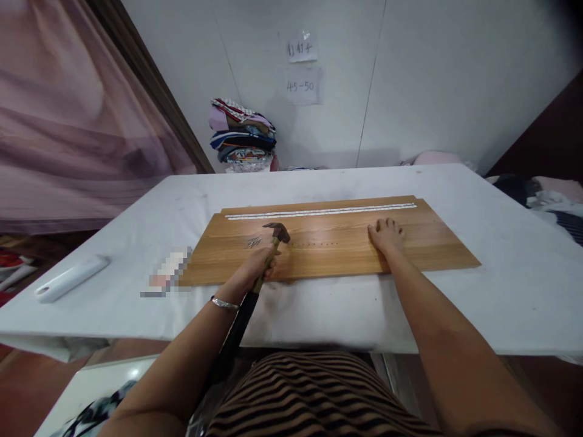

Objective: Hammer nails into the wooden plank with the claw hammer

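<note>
My left hand (262, 266) is closed around a hammer (276, 232), gripping its wooden handle below the dark claw head. The black lower part of the handle slants back toward my body. Below the hammer lies a wide wood-grain board (346, 258). A small pile of loose nails (253, 242) rests on it, left of the hammer head. Small dark dots, which look like nails, form a row (314, 244) to the right of the head. On the board's right half rests my right hand (387, 235), empty, its fingers apart.
A thin white strip with markings (319, 212) runs along the board's far part. On the white-covered table (319, 312) a white handheld object (71, 278) lies at left, near a pixelated patch. Folded cloth (243, 133) is stacked behind the table, and paper signs (300, 86) hang on the wall.
</note>
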Demonstrator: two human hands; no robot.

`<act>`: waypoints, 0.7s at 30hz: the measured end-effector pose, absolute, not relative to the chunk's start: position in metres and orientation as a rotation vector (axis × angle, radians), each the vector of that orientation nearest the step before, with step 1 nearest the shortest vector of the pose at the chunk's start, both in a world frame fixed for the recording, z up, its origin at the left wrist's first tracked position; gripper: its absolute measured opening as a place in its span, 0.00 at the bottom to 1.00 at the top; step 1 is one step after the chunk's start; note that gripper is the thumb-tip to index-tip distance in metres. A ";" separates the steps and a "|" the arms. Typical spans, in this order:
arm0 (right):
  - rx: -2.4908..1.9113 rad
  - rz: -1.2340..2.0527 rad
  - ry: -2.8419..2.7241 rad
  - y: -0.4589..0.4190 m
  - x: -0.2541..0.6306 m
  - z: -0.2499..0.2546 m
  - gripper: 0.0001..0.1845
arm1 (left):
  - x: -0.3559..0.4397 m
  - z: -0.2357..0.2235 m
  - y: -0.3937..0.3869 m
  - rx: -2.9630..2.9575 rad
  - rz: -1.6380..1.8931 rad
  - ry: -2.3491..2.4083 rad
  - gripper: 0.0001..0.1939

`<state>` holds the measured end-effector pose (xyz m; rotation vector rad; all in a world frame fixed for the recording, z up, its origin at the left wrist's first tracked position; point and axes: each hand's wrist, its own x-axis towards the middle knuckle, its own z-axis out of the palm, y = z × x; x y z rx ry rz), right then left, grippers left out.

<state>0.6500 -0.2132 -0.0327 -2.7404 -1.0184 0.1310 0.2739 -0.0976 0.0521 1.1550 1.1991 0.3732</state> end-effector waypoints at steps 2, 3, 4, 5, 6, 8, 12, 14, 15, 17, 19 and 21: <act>-2.740 0.128 -1.021 -0.213 0.651 -0.034 0.31 | 0.274 0.052 -0.098 1.163 0.366 1.214 0.21; -2.739 0.127 -1.023 -0.213 0.651 -0.035 0.31 | 0.274 0.052 -0.097 1.170 0.361 1.218 0.21; -2.736 0.126 -1.024 -0.213 0.652 -0.036 0.31 | 0.274 0.051 -0.097 1.175 0.356 1.217 0.21; -2.733 0.124 -1.024 -0.212 0.652 -0.037 0.31 | 0.274 0.050 -0.097 1.177 0.351 1.215 0.21; -2.732 0.120 -1.021 -0.212 0.653 -0.038 0.30 | 0.273 0.049 -0.096 1.177 0.350 1.211 0.22; -2.728 0.104 -1.018 -0.212 0.653 -0.039 0.30 | 0.272 0.049 -0.096 1.175 0.357 1.191 0.23; -2.739 0.105 -1.026 -0.212 0.653 -0.038 0.30 | 0.272 0.048 -0.097 1.185 0.387 1.162 0.23; -2.751 0.120 -1.029 -0.212 0.652 -0.037 0.31 | 0.272 0.046 -0.096 1.193 0.378 1.188 0.22; -2.756 0.127 -1.029 -0.212 0.652 -0.036 0.31 | 0.273 0.045 -0.096 1.197 0.369 1.205 0.22; -2.759 0.137 -1.032 -0.212 0.652 -0.036 0.31 | 0.273 0.042 -0.095 1.204 0.359 1.223 0.23; -2.754 0.135 -1.028 -0.212 0.653 -0.036 0.31 | 0.272 0.041 -0.094 1.201 0.371 1.206 0.24; -2.747 0.131 -1.022 -0.212 0.653 -0.037 0.31 | 0.271 0.041 -0.094 1.187 0.382 1.170 0.24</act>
